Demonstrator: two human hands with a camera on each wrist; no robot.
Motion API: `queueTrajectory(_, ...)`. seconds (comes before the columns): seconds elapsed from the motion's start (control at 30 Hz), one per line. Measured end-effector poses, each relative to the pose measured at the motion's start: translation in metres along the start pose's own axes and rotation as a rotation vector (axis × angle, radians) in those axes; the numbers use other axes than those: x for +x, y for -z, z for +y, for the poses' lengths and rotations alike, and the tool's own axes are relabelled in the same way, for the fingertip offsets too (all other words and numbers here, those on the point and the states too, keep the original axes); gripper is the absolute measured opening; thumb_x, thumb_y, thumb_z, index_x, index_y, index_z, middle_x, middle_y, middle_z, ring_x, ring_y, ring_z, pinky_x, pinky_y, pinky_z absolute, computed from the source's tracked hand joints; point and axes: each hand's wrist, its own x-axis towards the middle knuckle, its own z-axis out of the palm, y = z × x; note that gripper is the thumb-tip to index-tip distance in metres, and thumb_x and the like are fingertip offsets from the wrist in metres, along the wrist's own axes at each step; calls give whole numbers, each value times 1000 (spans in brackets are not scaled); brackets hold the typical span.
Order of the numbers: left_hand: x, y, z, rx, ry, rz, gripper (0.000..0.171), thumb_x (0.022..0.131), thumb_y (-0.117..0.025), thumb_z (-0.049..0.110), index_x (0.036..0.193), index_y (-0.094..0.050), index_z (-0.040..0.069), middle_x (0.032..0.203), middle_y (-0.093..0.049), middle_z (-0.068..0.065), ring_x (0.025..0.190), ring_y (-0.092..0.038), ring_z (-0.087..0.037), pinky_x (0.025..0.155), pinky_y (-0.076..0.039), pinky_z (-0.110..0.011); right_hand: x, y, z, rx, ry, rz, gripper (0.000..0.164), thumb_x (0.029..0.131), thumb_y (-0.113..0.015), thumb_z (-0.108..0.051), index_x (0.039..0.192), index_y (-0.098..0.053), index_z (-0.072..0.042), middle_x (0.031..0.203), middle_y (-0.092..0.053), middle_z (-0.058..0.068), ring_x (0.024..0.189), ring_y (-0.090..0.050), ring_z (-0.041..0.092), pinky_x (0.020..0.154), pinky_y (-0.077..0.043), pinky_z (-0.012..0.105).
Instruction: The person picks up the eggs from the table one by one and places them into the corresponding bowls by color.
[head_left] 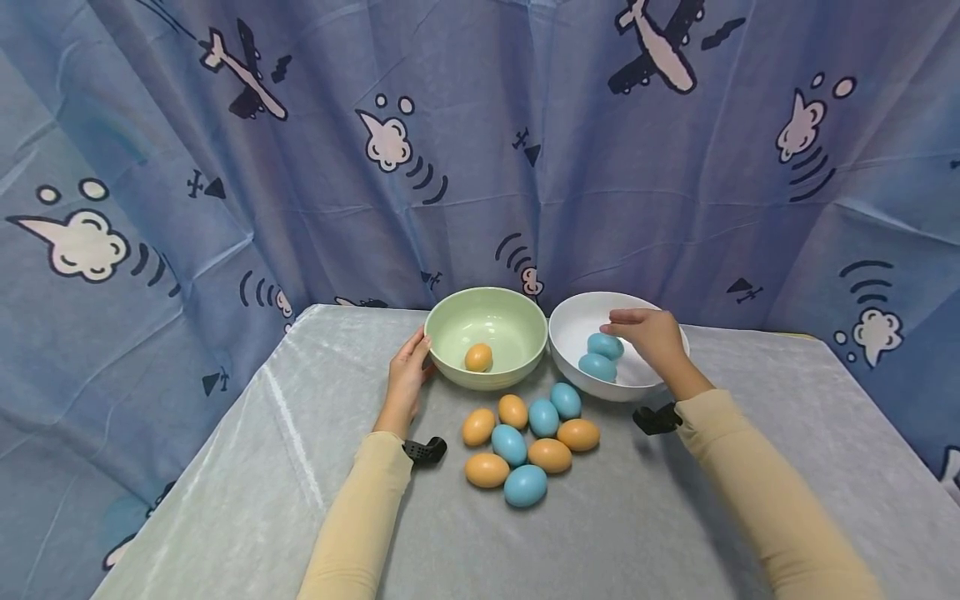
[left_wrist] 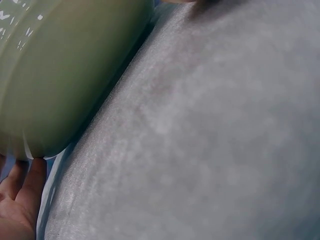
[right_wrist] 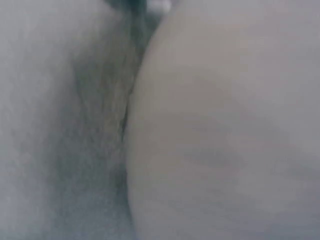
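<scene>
My left hand (head_left: 407,373) holds the side of a light green bowl (head_left: 487,381), thumb by the rim. In the left wrist view, some fingers (left_wrist: 31,187) touch the outside of that bowl. One orange egg (head_left: 478,357) lies inside it. My right hand (head_left: 651,335) is over the white bowl (head_left: 572,315), its fingers extended just above a blue egg (head_left: 605,346). A second blue egg (head_left: 597,367) lies beside that one in the bowl. I see nothing between the right fingers. The right wrist view is blurred, showing mostly the white bowl's outer wall (right_wrist: 225,130).
In front of the bowls, several orange eggs (head_left: 487,470) and several blue eggs (head_left: 526,485) lie grouped on the grey cloth-covered table (head_left: 622,533). The two bowls stand side by side. A blue curtain (head_left: 465,200) printed with planes hangs behind the table.
</scene>
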Motion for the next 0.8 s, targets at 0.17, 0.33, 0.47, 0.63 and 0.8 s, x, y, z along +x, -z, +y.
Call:
queueTrajectory(0.17,0,-1,-1,-2,1,1,48,102,-57,30,147,-50,17,155,-45,-2,139,-47,-25,114,-43,-46,-13,1,-8,36,35,-29,57,88,-75,-42,131,-65,-5,136,-63,16,133,-53,33,114,-40,51)
queueTrajectory(0.33,-1,-1,-1,7,-2,4,48,102,-56,30,148,-50,16,155,-45,-3,140,-47,-25,114,-43,-46,-30,1,-15,83,76,-64,63,86,-75,-47,132,-64,-5,136,-63,14,130,-56,30,113,-42,47)
queueTrajectory(0.47,-1,-2,0,8,-1,3,48,102,-56,30,148,-49,16,156,-45,-3,140,-47,-24,115,-43,-45,-44,1,-18,84,93,-70,64,85,-75,-51,132,-65,-9,133,-65,12,121,-62,17,109,-47,41)
queueTrajectory(0.63,-2,-2,1,11,2,-2,48,103,-54,29,149,-48,16,157,-44,-3,142,-45,-25,115,-42,-46,-59,3,-18,87,112,-81,57,87,-75,-45,130,-67,-10,131,-67,11,95,-59,-15,97,-51,21)
queueTrajectory(0.8,-4,-2,3,12,9,-15,49,104,-53,31,150,-46,18,158,-41,-2,144,-42,-25,117,-39,-46,-73,5,-16,104,119,-100,60,85,-76,-48,131,-66,-10,132,-66,10,100,-56,-16,88,-48,8)
